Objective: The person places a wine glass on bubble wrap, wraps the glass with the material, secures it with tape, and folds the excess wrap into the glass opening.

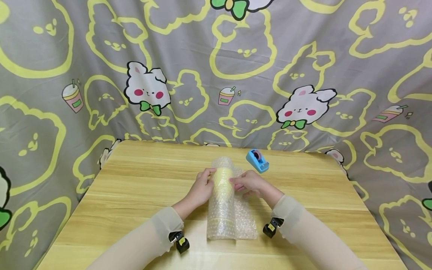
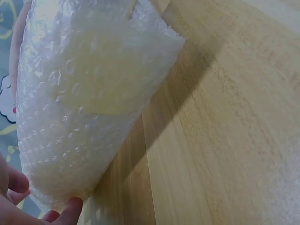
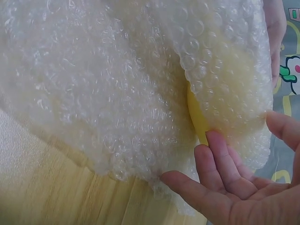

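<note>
A clear bubble wrap roll [image 1: 221, 221] lies lengthwise in front of me, with a yellow object [image 3: 197, 117] inside. The object's kind is hidden by the layers; only a smooth yellow strip shows bare at the opening. My left hand [image 1: 201, 186] grips the roll's left side toward its far end, fingertips pressing into the bubbles in the left wrist view. On the opposite side, my right hand [image 1: 251, 182] pinches the wrap, its thumb on the outer layer and other fingers at the wrap's edge beside the yellow strip. A loose flap [image 1: 248, 223] spreads flat to the right.
A blue tape dispenser [image 1: 257, 160] with a pinkish tape roll stands just beyond my right hand. Everything rests on a wood-grain table [image 1: 145, 168]. Behind its far edge hangs a grey curtain [image 1: 192, 48] with cartoon prints. Each wrist carries a small black camera.
</note>
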`<control>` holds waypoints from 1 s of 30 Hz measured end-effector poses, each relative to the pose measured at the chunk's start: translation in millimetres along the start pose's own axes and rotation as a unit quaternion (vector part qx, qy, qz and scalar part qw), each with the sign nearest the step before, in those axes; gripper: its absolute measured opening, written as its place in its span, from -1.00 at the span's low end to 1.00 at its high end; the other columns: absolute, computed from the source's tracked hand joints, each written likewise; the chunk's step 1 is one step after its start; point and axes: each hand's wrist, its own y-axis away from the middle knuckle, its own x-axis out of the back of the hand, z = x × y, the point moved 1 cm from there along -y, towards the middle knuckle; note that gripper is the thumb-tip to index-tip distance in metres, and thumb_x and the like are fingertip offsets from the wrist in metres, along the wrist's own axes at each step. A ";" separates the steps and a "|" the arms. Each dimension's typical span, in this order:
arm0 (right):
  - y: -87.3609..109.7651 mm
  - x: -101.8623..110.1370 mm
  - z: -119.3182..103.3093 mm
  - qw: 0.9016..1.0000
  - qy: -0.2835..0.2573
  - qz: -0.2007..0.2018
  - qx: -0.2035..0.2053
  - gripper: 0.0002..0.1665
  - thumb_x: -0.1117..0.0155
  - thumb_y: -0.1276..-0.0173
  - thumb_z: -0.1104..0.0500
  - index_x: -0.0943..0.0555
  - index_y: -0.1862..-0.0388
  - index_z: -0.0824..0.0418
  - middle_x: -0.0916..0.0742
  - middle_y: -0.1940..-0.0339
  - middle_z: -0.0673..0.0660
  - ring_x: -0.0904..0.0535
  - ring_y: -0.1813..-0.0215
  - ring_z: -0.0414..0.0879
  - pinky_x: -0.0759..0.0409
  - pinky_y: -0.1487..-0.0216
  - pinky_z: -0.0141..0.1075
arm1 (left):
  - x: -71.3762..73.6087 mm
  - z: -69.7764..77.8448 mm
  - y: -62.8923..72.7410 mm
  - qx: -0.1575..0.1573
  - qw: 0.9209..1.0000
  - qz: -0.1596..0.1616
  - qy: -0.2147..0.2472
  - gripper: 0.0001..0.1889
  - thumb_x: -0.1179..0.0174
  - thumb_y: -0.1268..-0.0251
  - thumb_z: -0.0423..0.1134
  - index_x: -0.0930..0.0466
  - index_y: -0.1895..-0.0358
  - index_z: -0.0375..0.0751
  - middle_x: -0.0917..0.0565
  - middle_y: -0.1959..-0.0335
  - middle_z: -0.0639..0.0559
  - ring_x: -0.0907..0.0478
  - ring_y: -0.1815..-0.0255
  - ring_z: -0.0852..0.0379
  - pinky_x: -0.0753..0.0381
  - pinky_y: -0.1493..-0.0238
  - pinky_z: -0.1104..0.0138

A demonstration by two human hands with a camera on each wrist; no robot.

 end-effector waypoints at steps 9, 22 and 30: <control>-0.3 1.9 1.1 1.000 -0.007 -0.015 -0.004 -0.65 -0.36 -0.36 0.05 -0.59 0.20 0.35 -0.73 0.26 0.22 -0.66 0.10 0.11 -0.66 -0.01 0.12 | -0.6 -2.0 -0.8 -0.005 1.000 -0.008 0.003 -0.48 0.05 -0.53 -0.30 -0.18 -0.50 -0.16 -0.30 -0.32 -0.34 -0.48 -0.17 -0.18 -0.63 -0.02 0.05; -1.0 5.7 1.3 0.999 -0.002 -0.042 -0.002 -0.71 -0.32 -0.36 0.07 -0.63 0.31 0.32 -0.74 0.27 0.22 -0.66 0.12 0.09 -0.67 0.04 0.11 | 3.1 -1.5 -0.7 0.005 1.000 -0.012 -0.008 -0.48 -0.04 -0.55 -0.21 -0.27 -0.43 -0.40 -0.34 -0.32 -0.30 -0.47 -0.22 -0.17 -0.59 -0.15 0.05; -1.1 4.9 1.6 0.999 -0.006 -0.043 -0.004 -0.71 -0.31 -0.34 0.08 -0.61 0.26 0.33 -0.73 0.26 0.24 -0.65 0.14 0.05 -0.61 -0.06 0.19 | 4.7 -0.7 -1.9 0.016 0.999 -0.027 0.002 -0.45 -0.05 -0.56 -0.16 -0.23 -0.46 -0.35 -0.37 -0.31 -0.43 -0.47 -0.26 -0.29 -0.55 -0.21 -0.03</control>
